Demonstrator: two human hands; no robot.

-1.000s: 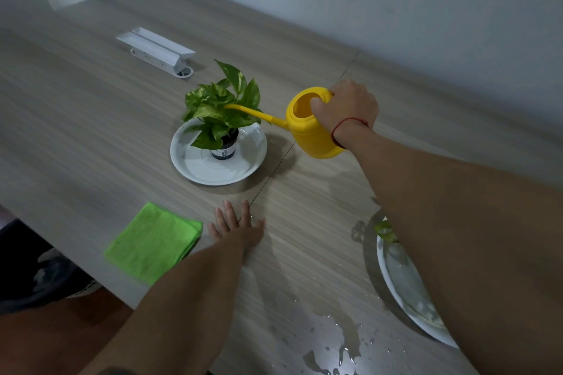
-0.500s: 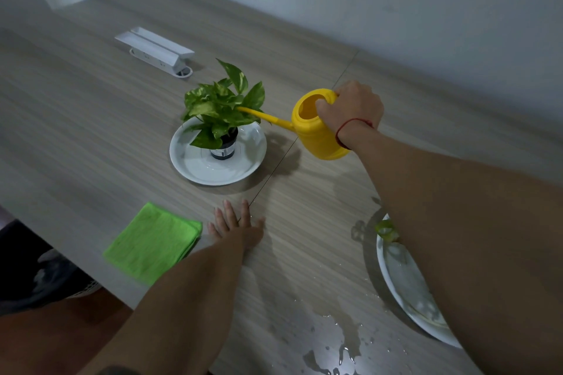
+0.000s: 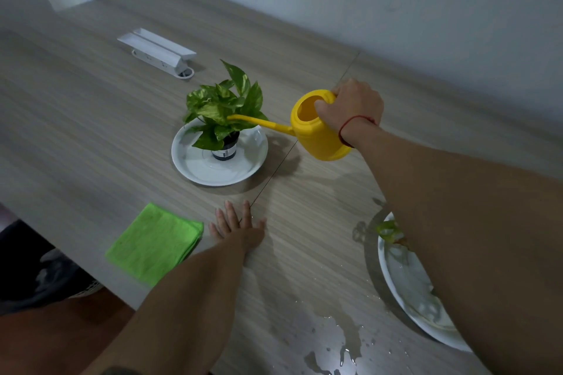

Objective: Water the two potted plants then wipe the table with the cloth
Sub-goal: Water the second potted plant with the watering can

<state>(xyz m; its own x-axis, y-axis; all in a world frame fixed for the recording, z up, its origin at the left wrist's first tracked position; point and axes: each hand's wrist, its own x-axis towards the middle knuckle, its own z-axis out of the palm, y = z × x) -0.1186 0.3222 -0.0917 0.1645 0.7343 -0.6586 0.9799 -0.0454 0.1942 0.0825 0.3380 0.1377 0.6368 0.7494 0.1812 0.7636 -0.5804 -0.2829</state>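
My right hand (image 3: 353, 106) grips the handle of a yellow watering can (image 3: 316, 131), held above the table. Its long spout reaches left into the leaves of a small potted plant (image 3: 222, 113) that stands in a dark pot on a white plate (image 3: 195, 167). My left hand (image 3: 237, 228) lies flat on the table, fingers apart, just right of a folded green cloth (image 3: 152, 243). A second white plate (image 3: 405, 280) sits at the right; my right forearm hides most of it, and only one leaf (image 3: 387, 230) of its plant shows.
A puddle of water (image 3: 332, 347) lies on the wooden table (image 3: 76, 119) near its front edge. A white socket box (image 3: 158, 52) sits at the back left. A wall runs along the table's far side. Dark objects lie on the floor at lower left.
The watering can has shifted slightly right and lower, its spout still in the plant's leaves. My left hand has stayed flat on the table.
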